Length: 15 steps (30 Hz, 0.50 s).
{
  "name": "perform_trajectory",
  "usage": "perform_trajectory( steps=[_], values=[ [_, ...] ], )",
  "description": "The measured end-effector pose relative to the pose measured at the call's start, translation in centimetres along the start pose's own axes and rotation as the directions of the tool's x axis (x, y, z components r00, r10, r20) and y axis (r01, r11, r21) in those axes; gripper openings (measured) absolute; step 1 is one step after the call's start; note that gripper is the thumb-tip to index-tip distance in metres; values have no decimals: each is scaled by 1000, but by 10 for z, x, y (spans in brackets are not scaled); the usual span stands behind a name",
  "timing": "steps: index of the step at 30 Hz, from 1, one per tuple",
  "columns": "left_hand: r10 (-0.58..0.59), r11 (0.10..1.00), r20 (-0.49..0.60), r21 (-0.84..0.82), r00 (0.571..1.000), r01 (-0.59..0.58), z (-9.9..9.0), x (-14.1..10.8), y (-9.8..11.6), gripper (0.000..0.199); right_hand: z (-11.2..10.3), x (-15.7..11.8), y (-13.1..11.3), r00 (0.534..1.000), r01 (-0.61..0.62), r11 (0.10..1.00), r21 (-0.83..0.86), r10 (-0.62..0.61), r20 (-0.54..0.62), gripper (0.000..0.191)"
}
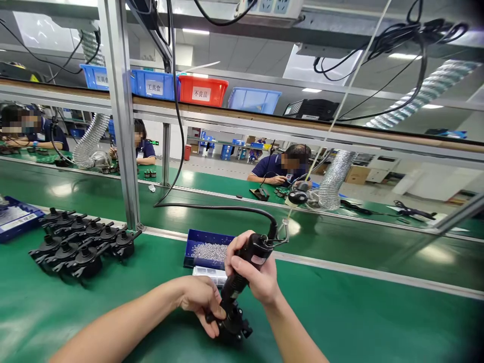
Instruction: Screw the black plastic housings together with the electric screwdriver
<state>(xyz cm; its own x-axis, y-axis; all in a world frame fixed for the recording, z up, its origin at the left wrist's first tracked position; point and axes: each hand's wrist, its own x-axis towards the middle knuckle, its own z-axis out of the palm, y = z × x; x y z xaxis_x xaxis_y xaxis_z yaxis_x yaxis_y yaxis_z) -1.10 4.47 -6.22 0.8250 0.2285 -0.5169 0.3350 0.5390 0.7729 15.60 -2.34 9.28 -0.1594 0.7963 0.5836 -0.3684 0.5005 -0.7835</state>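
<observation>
My right hand [260, 275] is wrapped round a black electric screwdriver [242, 269], which tilts with its lower end down at a black plastic part [234, 325]. A cable leaves the tool's top, where a wire hanger is also hooked. With its fingers closed on the part's left side, my left hand [204, 302] steadies it on the green bench. The tip of the screwdriver is hidden between the fingers and the part. Just behind stand a blue tray [190, 247] of small silvery screws [209, 251] and a white slotted plastic piece [209, 275].
Several similar black parts [85, 257] are grouped at the left, near another blue tray [18, 219]. A metal post [123, 126] rises behind the bench. Blue bins and a red bin [203, 91] line the shelf above. Co-workers sit across the line.
</observation>
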Motion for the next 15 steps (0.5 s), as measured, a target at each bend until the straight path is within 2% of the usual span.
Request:
perform_trajectory(
  steps=[2,10,13,15],
  values=[
    [-3,1000,-5,8,1000,3,2,-3,1,23,0,0,0,999,-13,999,46,11,43,25],
    [18,1000,-25,25,1000,-18,7,-9,5,29,9,3,-1,999,-13,1000,12,14,-41,28],
    [54,998,-37,36,998,-52,13,-18,9,37,14,4,-2,996,-40,999,-15,38,-80,31],
    [112,992,-41,62,993,-109,20,-26,15,50,16,4,-1,991,-59,997,-45,53,-121,33]
  ],
)
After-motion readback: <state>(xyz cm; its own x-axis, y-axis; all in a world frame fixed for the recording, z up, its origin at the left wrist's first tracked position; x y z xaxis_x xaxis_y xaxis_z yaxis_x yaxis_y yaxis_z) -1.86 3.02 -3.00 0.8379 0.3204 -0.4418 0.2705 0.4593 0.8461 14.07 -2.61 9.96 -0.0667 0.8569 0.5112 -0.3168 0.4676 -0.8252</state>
